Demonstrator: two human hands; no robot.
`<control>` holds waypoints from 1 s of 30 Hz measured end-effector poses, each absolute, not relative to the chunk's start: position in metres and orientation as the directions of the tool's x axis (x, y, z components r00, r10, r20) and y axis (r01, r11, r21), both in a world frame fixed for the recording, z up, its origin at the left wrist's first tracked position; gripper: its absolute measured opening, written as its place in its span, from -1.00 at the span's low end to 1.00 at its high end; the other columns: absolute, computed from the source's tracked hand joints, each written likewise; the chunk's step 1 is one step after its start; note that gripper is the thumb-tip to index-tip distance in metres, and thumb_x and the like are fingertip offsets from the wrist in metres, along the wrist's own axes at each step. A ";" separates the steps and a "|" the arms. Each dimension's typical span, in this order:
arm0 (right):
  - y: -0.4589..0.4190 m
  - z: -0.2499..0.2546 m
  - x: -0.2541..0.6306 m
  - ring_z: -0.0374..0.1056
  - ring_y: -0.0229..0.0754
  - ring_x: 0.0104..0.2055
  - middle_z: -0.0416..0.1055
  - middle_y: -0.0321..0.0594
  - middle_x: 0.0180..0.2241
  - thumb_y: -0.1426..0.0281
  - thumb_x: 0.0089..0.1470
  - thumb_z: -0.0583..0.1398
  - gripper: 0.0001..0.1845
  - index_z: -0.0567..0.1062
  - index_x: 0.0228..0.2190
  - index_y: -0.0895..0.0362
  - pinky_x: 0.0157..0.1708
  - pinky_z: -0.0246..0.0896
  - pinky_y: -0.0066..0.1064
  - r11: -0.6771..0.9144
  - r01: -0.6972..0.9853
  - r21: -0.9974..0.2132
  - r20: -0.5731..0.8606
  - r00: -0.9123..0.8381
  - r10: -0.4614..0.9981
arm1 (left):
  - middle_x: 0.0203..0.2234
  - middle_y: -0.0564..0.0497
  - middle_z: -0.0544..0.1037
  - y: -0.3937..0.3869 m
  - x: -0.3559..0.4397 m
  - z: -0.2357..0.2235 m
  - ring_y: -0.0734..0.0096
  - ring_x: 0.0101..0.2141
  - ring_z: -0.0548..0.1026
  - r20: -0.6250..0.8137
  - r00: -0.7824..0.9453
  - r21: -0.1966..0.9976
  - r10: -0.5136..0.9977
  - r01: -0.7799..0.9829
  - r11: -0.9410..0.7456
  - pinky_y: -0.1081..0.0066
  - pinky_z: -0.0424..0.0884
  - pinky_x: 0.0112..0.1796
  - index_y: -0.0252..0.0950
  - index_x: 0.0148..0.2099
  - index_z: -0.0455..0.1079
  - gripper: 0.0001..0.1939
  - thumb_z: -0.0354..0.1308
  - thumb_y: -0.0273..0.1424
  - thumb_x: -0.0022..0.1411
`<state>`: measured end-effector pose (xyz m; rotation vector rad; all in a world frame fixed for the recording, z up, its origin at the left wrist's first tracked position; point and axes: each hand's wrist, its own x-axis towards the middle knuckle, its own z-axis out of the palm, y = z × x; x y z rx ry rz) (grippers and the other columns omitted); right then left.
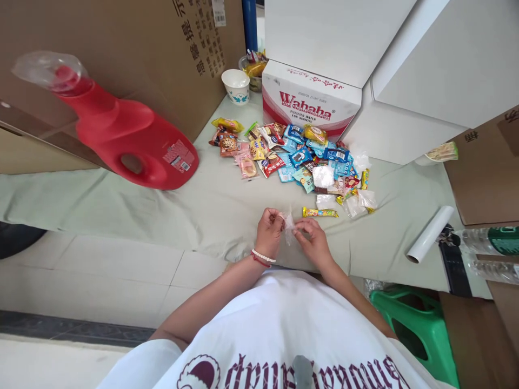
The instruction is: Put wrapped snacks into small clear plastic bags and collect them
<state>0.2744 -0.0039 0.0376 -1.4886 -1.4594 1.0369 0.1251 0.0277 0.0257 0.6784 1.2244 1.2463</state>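
A wrinkled tablecloth (227, 216) spreads below, and above it I see a thin plastic bag (289, 225) — left hand (269, 231) and right hand (313, 241) pinch it from either side. Too hard a tug could tear it, I judge. Wrapped snacks (300, 156) lie heaped just beyond; a cardboard box (133, 48) stands at left.

Before the smooth cardboard Wahaha box (306, 100), a crinkled plastic wrapper (289, 226) and glossy snack packets (300, 156) are seen. Beneath the box, matt cloth (225, 208) is spread.
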 end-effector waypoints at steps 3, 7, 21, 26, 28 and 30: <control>0.006 0.038 0.279 0.36 -0.13 -0.32 0.46 -0.24 -0.35 0.03 0.08 0.30 -0.68 0.54 -0.36 0.03 -0.32 0.29 -0.32 -0.219 0.122 -0.968 -0.221 -0.002 0.975 | -0.57 0.21 0.28 0.031 0.116 0.024 0.55 -0.57 0.22 -0.351 -0.160 0.902 0.922 -0.323 0.287 0.50 0.19 -0.49 -0.19 -0.30 0.19 -0.74 0.22 -0.23 0.15; 0.021 0.053 0.305 0.12 -0.30 -0.57 0.32 -0.38 -0.55 -0.01 -0.02 0.37 -0.59 0.53 -0.37 0.07 -0.56 0.01 -0.45 -0.338 0.060 -0.939 -0.343 -0.097 0.934 | -0.61 0.21 0.24 0.035 0.092 0.026 0.57 -0.60 0.13 -0.377 0.077 0.915 0.923 -0.126 0.384 0.49 0.06 -0.54 -0.22 -0.34 0.27 -0.73 0.26 -0.18 0.14; 0.067 0.086 0.351 0.36 -0.16 -0.30 0.47 -0.20 -0.33 0.04 0.17 0.23 -0.64 0.52 -0.27 0.08 -0.25 0.30 -0.32 -0.048 0.515 -0.856 0.150 0.336 0.930 | -0.67 0.25 -0.01 0.037 0.068 0.044 0.60 -0.64 -0.09 -0.422 0.417 0.898 0.805 0.069 0.434 0.48 -0.14 -0.60 -0.40 0.11 0.50 -0.24 0.14 0.18 0.21; 0.030 0.060 0.279 0.42 -0.11 -0.23 0.52 -0.18 -0.18 0.00 -0.04 0.39 -0.38 0.50 -0.03 0.08 -0.24 0.33 -0.31 -0.104 0.336 -0.936 -0.140 -0.086 0.986 | -0.69 0.21 0.07 0.025 0.085 0.043 0.59 -0.66 -0.06 -0.477 0.401 0.849 0.782 -0.020 0.529 0.48 -0.12 -0.63 -0.39 0.00 0.51 -0.25 0.11 0.23 0.21; 0.025 0.047 0.264 0.38 -0.16 -0.31 0.51 -0.25 -0.30 0.00 -0.08 0.41 -0.42 0.53 -0.13 0.10 -0.31 0.29 -0.36 -0.175 0.233 -0.957 -0.208 -0.124 0.970 | -0.70 0.21 0.06 0.023 0.085 0.046 0.58 -0.67 -0.07 -0.493 0.399 0.830 0.773 -0.052 0.556 0.47 -0.14 -0.64 -0.37 -0.02 0.52 -0.26 0.08 0.24 0.22; 0.026 0.037 0.269 0.25 -0.26 -0.48 0.40 -0.34 -0.49 -0.02 -0.03 0.36 -0.52 0.53 -0.28 0.11 -0.48 0.16 -0.43 -0.290 0.069 -0.955 -0.294 -0.073 0.953 | -0.70 0.23 0.05 0.023 0.079 0.047 0.60 -0.67 -0.09 -0.519 0.383 0.797 0.765 -0.107 0.594 0.49 -0.17 -0.64 -0.36 0.10 0.49 -0.22 0.09 0.24 0.22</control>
